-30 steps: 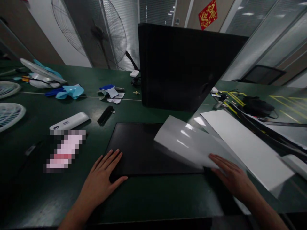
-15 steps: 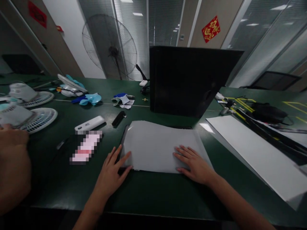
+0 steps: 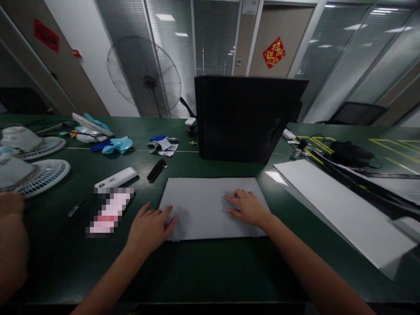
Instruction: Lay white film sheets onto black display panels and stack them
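A pale grey sheet (image 3: 203, 197) lies flat on the green table (image 3: 213, 271), covering the dark panel beneath it. My left hand (image 3: 149, 227) rests open at the sheet's near left corner, fingers spread on its edge. My right hand (image 3: 246, 206) lies open and flat on the sheet's right half, palm down. Neither hand holds anything.
A tall black box (image 3: 246, 118) stands just behind the sheet. A stack of white sheets (image 3: 337, 210) lies to the right, with black cables (image 3: 348, 153) beyond. On the left are a white remote (image 3: 115, 177), a black bar (image 3: 156, 169), fan grilles (image 3: 39, 175) and another person's arm (image 3: 11, 245).
My right hand swung the grey sheet leftward from the air and laid it over the dark panel, then slid onto it. My left hand stayed at the near left corner.
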Available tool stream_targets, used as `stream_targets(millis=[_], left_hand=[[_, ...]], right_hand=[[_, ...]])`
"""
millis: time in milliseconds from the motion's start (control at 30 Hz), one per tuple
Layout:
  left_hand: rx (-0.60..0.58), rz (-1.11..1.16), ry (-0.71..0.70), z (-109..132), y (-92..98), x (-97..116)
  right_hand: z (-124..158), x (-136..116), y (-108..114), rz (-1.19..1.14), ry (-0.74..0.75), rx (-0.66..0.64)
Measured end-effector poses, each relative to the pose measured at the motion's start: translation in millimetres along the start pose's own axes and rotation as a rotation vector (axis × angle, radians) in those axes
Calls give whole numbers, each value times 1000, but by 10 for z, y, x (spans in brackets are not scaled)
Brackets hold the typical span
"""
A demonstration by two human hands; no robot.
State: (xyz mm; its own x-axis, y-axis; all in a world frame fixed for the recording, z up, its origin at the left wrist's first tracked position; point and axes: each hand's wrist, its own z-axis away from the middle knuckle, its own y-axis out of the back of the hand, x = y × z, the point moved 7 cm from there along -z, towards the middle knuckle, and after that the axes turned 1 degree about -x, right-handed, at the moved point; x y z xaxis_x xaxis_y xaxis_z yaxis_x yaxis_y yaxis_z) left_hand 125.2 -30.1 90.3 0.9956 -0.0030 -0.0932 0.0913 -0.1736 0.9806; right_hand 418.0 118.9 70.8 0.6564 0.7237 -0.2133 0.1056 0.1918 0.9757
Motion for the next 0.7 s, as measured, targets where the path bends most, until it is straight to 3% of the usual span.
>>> stream_targets(millis=[133, 233, 300, 433, 533, 633, 700], left_hand=[[-144, 13, -61, -564, -47, -20], [-46, 98, -97, -822, -170, -115], [7, 164, -91, -873, -318, -236], [-46, 223, -88, -842, -615, -460], [-62, 212, -84, -829, -674, -547], [-28, 221, -80, -841, -681, -566], [13, 226, -76, -850, -702, -566]], right_hand=[[-167, 29, -58, -19, 32, 15], [-216, 214, -22, -54, 56, 35], [-168, 508, 86, -66, 0, 90], [276, 1395, 420, 17, -393, 374], [770, 1964, 486, 100, -701, 557], [1098, 2433, 320, 150, -959, 585], [1180, 2695, 147, 152, -1091, 489]])
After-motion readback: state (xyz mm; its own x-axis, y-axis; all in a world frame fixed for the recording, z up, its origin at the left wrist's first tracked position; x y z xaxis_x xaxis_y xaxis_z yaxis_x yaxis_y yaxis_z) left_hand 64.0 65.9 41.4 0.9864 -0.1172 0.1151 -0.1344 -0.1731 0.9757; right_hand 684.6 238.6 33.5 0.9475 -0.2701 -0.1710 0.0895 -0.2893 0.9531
